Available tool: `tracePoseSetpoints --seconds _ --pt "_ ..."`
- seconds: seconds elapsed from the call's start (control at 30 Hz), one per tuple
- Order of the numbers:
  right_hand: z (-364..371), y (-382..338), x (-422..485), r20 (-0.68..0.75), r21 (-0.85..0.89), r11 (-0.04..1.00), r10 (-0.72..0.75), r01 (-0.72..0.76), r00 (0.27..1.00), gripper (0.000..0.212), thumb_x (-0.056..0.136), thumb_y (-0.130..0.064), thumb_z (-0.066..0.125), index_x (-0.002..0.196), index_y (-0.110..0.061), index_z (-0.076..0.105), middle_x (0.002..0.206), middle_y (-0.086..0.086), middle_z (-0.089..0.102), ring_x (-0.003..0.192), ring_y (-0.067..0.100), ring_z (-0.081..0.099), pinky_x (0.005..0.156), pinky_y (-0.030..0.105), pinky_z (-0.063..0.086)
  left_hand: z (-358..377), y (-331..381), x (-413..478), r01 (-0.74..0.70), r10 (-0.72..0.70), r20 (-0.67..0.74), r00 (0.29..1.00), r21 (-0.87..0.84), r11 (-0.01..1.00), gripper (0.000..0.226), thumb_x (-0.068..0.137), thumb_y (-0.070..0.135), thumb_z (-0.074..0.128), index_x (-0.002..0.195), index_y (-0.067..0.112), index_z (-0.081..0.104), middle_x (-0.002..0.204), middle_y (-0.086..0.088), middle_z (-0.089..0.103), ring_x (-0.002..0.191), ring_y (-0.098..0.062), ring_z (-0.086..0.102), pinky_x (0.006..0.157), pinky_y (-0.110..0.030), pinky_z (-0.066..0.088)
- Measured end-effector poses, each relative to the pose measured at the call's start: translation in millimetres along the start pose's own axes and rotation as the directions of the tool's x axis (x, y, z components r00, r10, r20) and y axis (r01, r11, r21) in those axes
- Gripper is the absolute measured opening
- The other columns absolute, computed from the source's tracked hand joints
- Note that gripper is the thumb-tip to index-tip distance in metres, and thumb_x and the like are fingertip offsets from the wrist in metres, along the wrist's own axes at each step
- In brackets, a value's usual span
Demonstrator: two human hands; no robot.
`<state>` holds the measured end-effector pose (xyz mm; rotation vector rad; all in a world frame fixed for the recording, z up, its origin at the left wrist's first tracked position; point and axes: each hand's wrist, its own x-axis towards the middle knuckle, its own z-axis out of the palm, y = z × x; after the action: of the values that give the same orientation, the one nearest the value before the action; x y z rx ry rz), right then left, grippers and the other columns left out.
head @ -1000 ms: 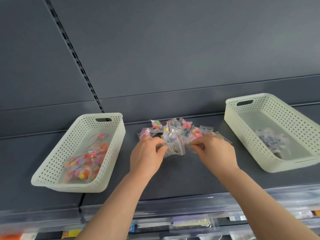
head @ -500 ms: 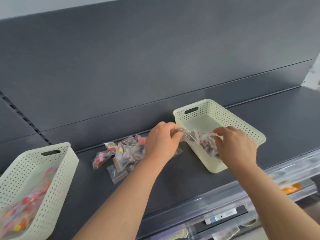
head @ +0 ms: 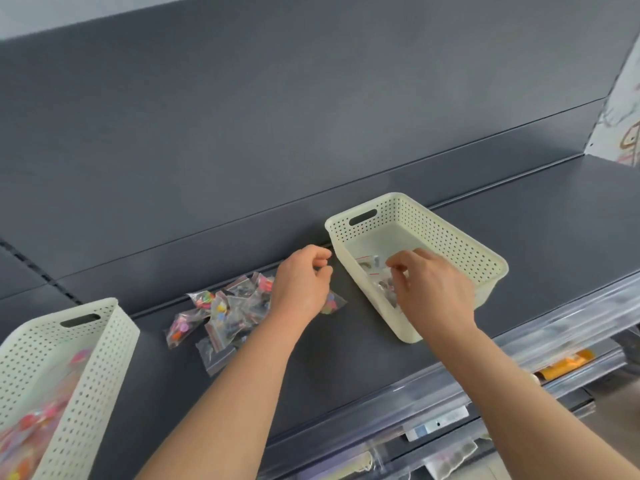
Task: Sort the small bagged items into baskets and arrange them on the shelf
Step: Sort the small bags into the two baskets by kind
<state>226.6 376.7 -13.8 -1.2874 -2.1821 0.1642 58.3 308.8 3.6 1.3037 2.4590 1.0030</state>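
A pile of small clear zip bags (head: 228, 315) with colourful and dark pieces lies on the dark shelf (head: 346, 362) between two cream perforated baskets. The left basket (head: 104, 308) holds colourful bags. The right basket (head: 460, 244) holds clear bags with dark pieces (head: 372, 266). My left hand (head: 304, 284) hovers between the pile and the right basket, fingers loosely curled and holding nothing. One colourful bag (head: 335, 303) lies just under it. My right hand (head: 433, 292) reaches into the right basket and pinches the red-striped top of a dark-piece bag there.
The shelf's back panel rises right behind the baskets. A clear price rail (head: 450, 389) runs along the front edge, with an orange packet (head: 561, 367) and other goods on the shelf below. Bare shelf stretches to the right of the right basket.
The view swung right from the pile to the right basket. Both hands carried dark-piece bags from the pile to that basket; the left hand has let go and now holds nothing.
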Motion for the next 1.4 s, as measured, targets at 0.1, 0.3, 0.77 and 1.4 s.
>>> tracePoseSetpoints --seconds 0.1,0.3,0.77,1.4 --pt "5.7 -24.5 -6.1 -0.026 0.042 0.993 -0.111 0.112 0.993 0.014 0.090 -0.022 0.060 0.092 -0.030 0.071 0.087 -0.009 0.068 0.077 0.021 0.063 0.048 0.022 0.029 -14.3 -32.8 -9.7 0.094 -0.094 -0.016 0.995 -0.002 0.996 0.025 0.095 0.014 0.056 0.114 0.025 0.066 0.104 0.010 0.066 0.096 -0.013 0.063 0.089 -0.039 0.054" --pt "36.2 -61.2 -18.4 0.085 0.104 0.949 -0.306 0.297 0.948 0.009 0.078 -0.019 0.074 0.083 -0.027 0.071 0.075 -0.007 0.064 0.066 0.020 0.064 0.045 0.023 0.031 -42.5 -82.2 -32.0 0.218 -0.215 -0.049 0.975 0.062 0.974 0.026 0.096 0.014 0.053 0.115 0.026 0.066 0.108 0.010 0.067 0.100 -0.014 0.063 0.087 -0.037 0.053" --pt "79.8 -73.5 -36.2 0.451 -0.029 0.925 -0.325 0.378 0.831 0.034 0.096 -0.036 0.047 0.128 -0.030 0.054 0.132 -0.007 0.051 0.118 0.023 0.045 0.085 0.036 0.045 -48.9 -95.2 -40.9 0.122 -0.130 0.026 0.991 0.207 0.971 0.031 0.099 0.016 0.050 0.127 0.026 0.059 0.128 0.009 0.061 0.115 -0.012 0.057 0.090 -0.032 0.048" --pt "68.8 -67.5 -59.6 0.327 0.096 0.950 -0.312 0.297 0.892 0.016 0.087 -0.027 0.066 0.101 -0.025 0.070 0.097 -0.006 0.064 0.090 0.019 0.060 0.064 0.030 0.048 -41.2 -100.4 -54.4 -0.009 -0.051 0.149 0.988 0.382 0.924 0.009 0.091 0.025 0.065 0.097 0.024 0.072 0.102 0.007 0.067 0.096 -0.016 0.062 0.080 -0.033 0.052"
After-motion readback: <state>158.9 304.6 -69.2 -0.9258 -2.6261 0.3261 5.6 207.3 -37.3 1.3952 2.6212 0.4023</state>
